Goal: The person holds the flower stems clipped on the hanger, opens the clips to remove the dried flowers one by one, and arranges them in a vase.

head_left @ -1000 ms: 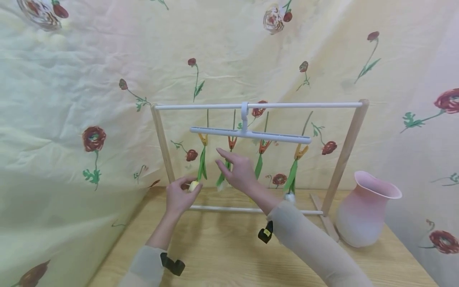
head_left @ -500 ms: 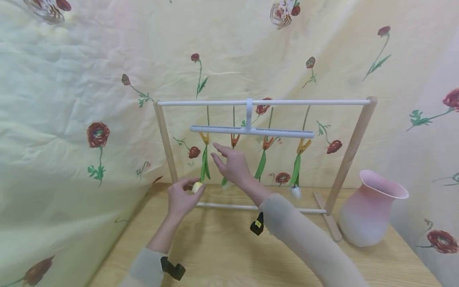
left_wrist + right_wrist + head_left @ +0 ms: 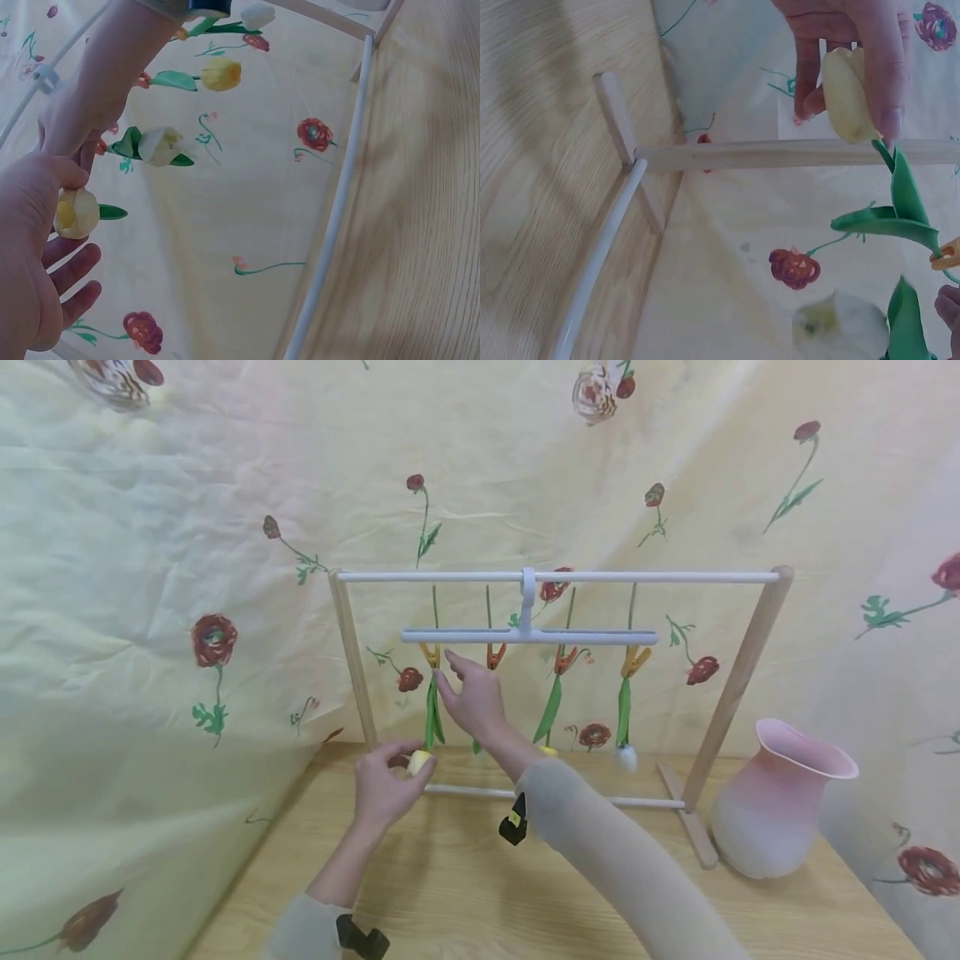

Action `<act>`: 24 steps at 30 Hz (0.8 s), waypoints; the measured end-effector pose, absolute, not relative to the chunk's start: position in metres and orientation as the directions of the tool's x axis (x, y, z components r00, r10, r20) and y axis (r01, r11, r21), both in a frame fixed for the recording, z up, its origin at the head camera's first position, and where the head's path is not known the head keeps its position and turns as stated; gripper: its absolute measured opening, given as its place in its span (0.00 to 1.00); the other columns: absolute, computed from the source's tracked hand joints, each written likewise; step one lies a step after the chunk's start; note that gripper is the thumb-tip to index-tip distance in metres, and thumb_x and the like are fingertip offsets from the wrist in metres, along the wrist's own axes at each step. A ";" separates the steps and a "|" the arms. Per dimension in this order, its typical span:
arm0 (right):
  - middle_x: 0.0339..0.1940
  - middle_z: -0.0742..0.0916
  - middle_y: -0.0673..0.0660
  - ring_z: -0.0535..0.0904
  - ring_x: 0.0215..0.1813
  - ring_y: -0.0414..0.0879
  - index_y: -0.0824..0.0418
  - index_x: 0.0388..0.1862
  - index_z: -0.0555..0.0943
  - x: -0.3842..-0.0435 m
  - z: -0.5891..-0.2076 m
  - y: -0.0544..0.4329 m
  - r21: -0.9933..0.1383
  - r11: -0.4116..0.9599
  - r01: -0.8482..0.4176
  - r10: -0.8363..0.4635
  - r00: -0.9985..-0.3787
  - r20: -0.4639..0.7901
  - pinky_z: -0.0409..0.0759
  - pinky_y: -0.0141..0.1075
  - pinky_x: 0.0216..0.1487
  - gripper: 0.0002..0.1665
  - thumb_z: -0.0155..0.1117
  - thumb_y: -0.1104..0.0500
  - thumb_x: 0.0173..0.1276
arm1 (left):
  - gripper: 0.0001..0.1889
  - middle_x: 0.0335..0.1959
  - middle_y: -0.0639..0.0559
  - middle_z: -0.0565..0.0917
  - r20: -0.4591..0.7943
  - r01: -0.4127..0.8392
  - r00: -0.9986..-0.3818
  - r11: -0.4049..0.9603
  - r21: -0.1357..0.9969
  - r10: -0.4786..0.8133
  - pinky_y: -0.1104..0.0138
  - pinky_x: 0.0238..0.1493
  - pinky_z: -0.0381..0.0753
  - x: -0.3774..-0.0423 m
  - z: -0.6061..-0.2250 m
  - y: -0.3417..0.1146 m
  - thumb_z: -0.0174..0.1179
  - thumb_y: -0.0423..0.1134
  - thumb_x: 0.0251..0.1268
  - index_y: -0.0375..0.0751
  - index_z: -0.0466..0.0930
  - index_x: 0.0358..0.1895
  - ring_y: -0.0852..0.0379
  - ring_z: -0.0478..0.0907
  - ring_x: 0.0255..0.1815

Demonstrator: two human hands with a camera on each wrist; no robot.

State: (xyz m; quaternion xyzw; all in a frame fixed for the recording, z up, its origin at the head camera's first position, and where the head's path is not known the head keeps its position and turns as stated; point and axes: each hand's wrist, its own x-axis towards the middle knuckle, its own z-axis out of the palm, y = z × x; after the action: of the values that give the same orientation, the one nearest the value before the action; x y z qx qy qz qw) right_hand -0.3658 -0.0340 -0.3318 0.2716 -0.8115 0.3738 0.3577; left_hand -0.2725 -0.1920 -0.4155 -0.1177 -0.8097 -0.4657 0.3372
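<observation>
Downward head view, wrist views nearer tulip [image 3: 846,97]

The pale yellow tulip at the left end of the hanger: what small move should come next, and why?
Probably the right hand should pinch the yellow-orange clothespin open. Its fingertips are close to that clothespin, the stem appears caught in it, and the left hand already supports the pale yellow tulip by its bloom.

Below the hands [image 3: 392,783] [image 3: 474,697] we see a seemingly wooden bench [image 3: 465,877], bearing a rack [image 3: 736,693] beyond, a vase [image 3: 772,814] to their right.
</observation>
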 end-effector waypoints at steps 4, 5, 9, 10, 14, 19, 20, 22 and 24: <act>0.61 0.88 0.68 0.92 0.54 0.60 0.71 0.65 0.83 -0.365 -0.330 -0.042 -0.507 0.536 -0.675 -0.107 -0.650 0.752 0.91 0.47 0.56 0.27 0.71 0.54 0.76 | 0.13 0.40 0.46 0.94 0.668 0.516 -0.734 0.541 0.664 -0.121 0.57 0.45 0.90 -0.268 -0.416 -0.189 0.80 0.37 0.55 0.39 0.92 0.44 0.53 0.89 0.34; 0.62 0.88 0.68 0.92 0.54 0.60 0.71 0.64 0.83 -0.366 -0.330 -0.044 -0.534 0.523 -0.665 -0.083 -0.663 0.744 0.91 0.47 0.55 0.27 0.72 0.54 0.75 | 0.13 0.40 0.46 0.94 0.670 0.518 -0.733 0.539 0.664 -0.120 0.57 0.45 0.90 -0.267 -0.416 -0.189 0.80 0.37 0.55 0.39 0.92 0.44 0.53 0.89 0.34; 0.61 0.89 0.67 0.92 0.53 0.60 0.68 0.63 0.85 -0.367 -0.331 -0.054 -0.619 0.459 -0.637 -0.008 -0.700 0.714 0.92 0.47 0.55 0.28 0.76 0.53 0.71 | 0.14 0.39 0.47 0.94 0.683 0.525 -0.720 0.546 0.653 -0.124 0.64 0.43 0.88 -0.264 -0.417 -0.188 0.81 0.37 0.53 0.40 0.92 0.43 0.53 0.89 0.33; 0.60 0.89 0.66 0.92 0.52 0.60 0.68 0.62 0.86 -0.367 -0.332 -0.056 -0.633 0.443 -0.635 0.008 -0.703 0.711 0.92 0.48 0.54 0.27 0.77 0.53 0.70 | 0.14 0.39 0.47 0.94 0.685 0.527 -0.718 0.546 0.651 -0.124 0.65 0.42 0.87 -0.263 -0.418 -0.187 0.81 0.38 0.53 0.40 0.92 0.43 0.54 0.89 0.33; 0.53 0.93 0.64 0.94 0.47 0.57 0.66 0.58 0.88 -0.369 -0.335 -0.061 -0.649 0.420 -0.634 0.065 -0.693 0.718 0.93 0.46 0.51 0.25 0.80 0.53 0.67 | 0.15 0.38 0.47 0.94 0.698 0.539 -0.706 0.546 0.641 -0.122 0.64 0.41 0.87 -0.260 -0.421 -0.185 0.82 0.38 0.51 0.40 0.92 0.42 0.54 0.88 0.32; 0.44 0.94 0.61 0.93 0.40 0.52 0.65 0.51 0.91 -0.370 -0.332 -0.068 -0.702 0.372 -0.607 0.185 -0.693 0.697 0.93 0.39 0.43 0.22 0.83 0.54 0.63 | 0.15 0.39 0.46 0.94 0.727 0.568 -0.676 0.547 0.615 -0.115 0.62 0.38 0.89 -0.259 -0.424 -0.184 0.82 0.38 0.52 0.38 0.92 0.42 0.53 0.88 0.31; 0.43 0.94 0.61 0.93 0.40 0.51 0.65 0.50 0.92 -0.370 -0.331 -0.069 -0.716 0.362 -0.597 0.200 -0.700 0.685 0.92 0.38 0.41 0.21 0.83 0.54 0.63 | 0.15 0.39 0.46 0.94 0.731 0.572 -0.673 0.544 0.614 -0.116 0.63 0.37 0.89 -0.259 -0.424 -0.184 0.81 0.37 0.52 0.38 0.92 0.43 0.52 0.88 0.31; 0.42 0.94 0.60 0.93 0.39 0.51 0.65 0.49 0.92 -0.369 -0.329 -0.072 -0.738 0.342 -0.582 0.217 -0.715 0.665 0.92 0.35 0.40 0.21 0.83 0.53 0.62 | 0.14 0.39 0.46 0.94 0.740 0.581 -0.663 0.543 0.606 -0.116 0.64 0.36 0.89 -0.258 -0.425 -0.185 0.81 0.37 0.52 0.38 0.92 0.42 0.52 0.88 0.30; 0.41 0.94 0.60 0.93 0.38 0.50 0.65 0.48 0.92 -0.368 -0.329 -0.073 -0.744 0.334 -0.578 0.223 -0.719 0.658 0.91 0.34 0.39 0.21 0.84 0.53 0.62 | 0.14 0.38 0.46 0.94 0.745 0.584 -0.656 0.547 0.600 -0.117 0.67 0.36 0.88 -0.258 -0.427 -0.186 0.82 0.36 0.51 0.38 0.92 0.42 0.53 0.87 0.29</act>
State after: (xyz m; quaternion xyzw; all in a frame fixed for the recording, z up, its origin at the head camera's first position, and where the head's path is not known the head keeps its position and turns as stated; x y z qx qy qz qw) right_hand -0.3680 -0.0731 -0.3292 0.1207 -0.7358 0.5641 0.3547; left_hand -0.2582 -0.1859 -0.4266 -0.1476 -0.7896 -0.4525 0.3873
